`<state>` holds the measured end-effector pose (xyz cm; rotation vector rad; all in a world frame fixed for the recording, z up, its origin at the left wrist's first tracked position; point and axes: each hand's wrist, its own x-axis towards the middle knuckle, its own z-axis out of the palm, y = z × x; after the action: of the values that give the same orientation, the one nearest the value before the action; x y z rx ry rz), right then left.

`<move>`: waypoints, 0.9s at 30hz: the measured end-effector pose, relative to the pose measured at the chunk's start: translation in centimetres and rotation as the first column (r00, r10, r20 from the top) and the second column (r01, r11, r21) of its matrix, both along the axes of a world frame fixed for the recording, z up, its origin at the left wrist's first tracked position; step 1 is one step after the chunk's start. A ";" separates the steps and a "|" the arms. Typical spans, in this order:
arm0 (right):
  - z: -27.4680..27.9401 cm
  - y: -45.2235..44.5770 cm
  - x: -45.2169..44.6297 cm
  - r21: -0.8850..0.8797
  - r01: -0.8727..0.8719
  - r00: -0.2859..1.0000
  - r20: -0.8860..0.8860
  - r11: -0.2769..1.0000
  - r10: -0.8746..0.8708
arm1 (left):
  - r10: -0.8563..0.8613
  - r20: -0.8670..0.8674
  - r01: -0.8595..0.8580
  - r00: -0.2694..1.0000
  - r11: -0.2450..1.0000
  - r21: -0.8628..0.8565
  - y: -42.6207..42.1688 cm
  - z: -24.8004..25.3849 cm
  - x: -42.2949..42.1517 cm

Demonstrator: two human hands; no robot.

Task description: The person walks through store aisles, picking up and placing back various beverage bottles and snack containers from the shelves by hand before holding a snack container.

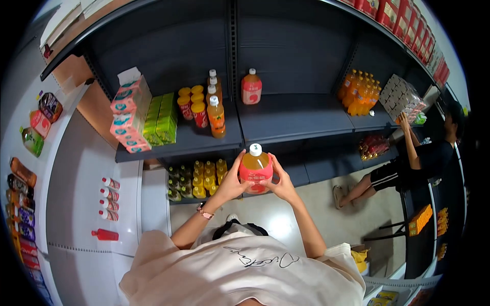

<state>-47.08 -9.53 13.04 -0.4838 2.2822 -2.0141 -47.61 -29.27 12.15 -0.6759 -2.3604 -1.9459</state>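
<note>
Holds a large peach drink bottle (256, 169) between left hand (230, 181) and right hand (283, 185), just nearer than the far shelf (293, 115). Clamps it from both sides with the fingers of both hands. Shows on this bottle a white cap (255, 149) with a small dark mark on top, a clear shoulder with golden-brown liquid inside, and a pinkish-red label (253, 175) with pale characters on the near face. Wears a wristwatch (204, 210) on the left wrist. Faces a similar bottle (251, 88) on the far shelf, to the right of orange drink bottles (216, 121). Has another person (431, 160) in view at right, with a hand beside stacked cartons (398, 97).
</note>
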 end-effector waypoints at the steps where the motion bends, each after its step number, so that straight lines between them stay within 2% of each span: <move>1: -0.4 -0.3 -1.9 0.037 0.033 0.999 -0.029 0.999 -0.032 | 0.053 -0.122 -0.060 0.991 0.997 -0.056 0.2 0.1 -2.0; 2: -0.5 -0.4 -4.0 0.032 0.032 0.999 -0.028 0.999 -0.031 | 0.053 -0.122 -0.060 0.991 0.996 -0.061 0.2 0.2 -4.2; 4: -0.7 -0.9 -7.7 0.041 0.058 0.988 -0.143 0.997 -0.051 | 0.052 -0.027 -0.053 0.998 0.996 -0.073 0.1 1.0 -7.9; 5: -1.4 -1.1 -9.3 0.050 0.086 0.975 -0.208 0.995 -0.074 | 0.111 -0.115 -0.126 0.987 0.983 -0.132 0.2 1.0 -9.2; 6: -1.5 -1.1 -10.8 0.045 0.078 0.977 -0.201 0.996 -0.068 | 0.118 -0.109 -0.132 0.987 0.981 -0.139 0.3 1.2 -10.6; 8: -1.3 -1.0 -13.7 0.148 0.089 0.994 -0.075 0.985 -0.079 | 0.132 -0.028 -0.135 0.991 0.974 -0.180 0.6 2.1 -13.5; 9: -1.1 -0.9 -15.1 0.170 0.130 0.984 -0.146 0.977 -0.105 | 0.162 -0.044 -0.168 0.986 0.957 -0.238 1.0 2.6 -14.9; 10: -1.0 -0.4 -16.6 0.166 0.121 0.985 -0.139 0.979 -0.099 | 0.169 -0.039 -0.173 0.985 0.954 -0.244 1.5 2.7 -16.2; 12: -1.3 0.8 -19.9 0.344 0.177 0.977 -0.174 0.922 -0.122 | 0.205 -0.101 -0.226 0.973 0.933 -0.281 2.5 2.1 -19.1; 13: -1.6 1.1 -21.4 0.340 0.210 0.957 -0.262 0.916 -0.122 | 0.216 -0.089 -0.233 0.972 0.929 -0.286 2.9 1.7 -20.7; 18: -4.1 3.1 -29.3 0.301 0.180 0.933 -0.355 0.937 -0.065 | 0.304 -0.022 -0.300 0.952 0.922 -0.244 5.4 0.3 -26.9; 20: -4.6 3.5 -31.5 0.304 0.133 0.951 -0.309 0.943 -0.035 | 0.329 -0.071 -0.337 0.942 0.920 -0.198 6.0 -0.9 -28.8; 21: -3.9 4.2 -32.9 0.330 0.075 0.981 -0.191 0.941 -0.011 | 0.350 -0.131 -0.372 0.927 0.902 -0.220 6.3 -1.0 -30.0; 22: -3.8 4.6 -34.8 0.335 0.053 0.981 -0.195 0.941 0.014 | 0.374 -0.132 -0.394 0.918 0.894 -0.214 6.8 -1.1 -31.5; 24: -5.0 5.3 -38.0 0.319 0.116 0.941 -0.339 0.941 -0.001 | 0.426 -0.157 -0.454 0.891 0.830 -0.323 7.6 -1.6 -34.1; 25: -5.0 5.1 -39.8 0.305 0.100 0.944 -0.331 0.947 0.007 | 0.436 -0.171 -0.468 0.884 0.808 -0.358 7.4 -1.6 -35.6; 26: -5.1 5.0 -41.1 0.311 0.079 0.947 -0.321 0.947 0.027 | 0.475 -0.095 -0.467 0.875 0.777 -0.422 7.3 -1.6 -37.1; 27: -4.8 4.9 -42.3 0.343 0.060 0.967 -0.253 0.938 0.031 | 0.487 -0.115 -0.489 0.866 0.772 -0.407 7.6 -1.6 -38.1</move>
<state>-89.38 -4.67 8.28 -0.7310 2.7222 -1.5728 -85.73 -21.69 10.57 -0.0276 -2.6299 -1.2277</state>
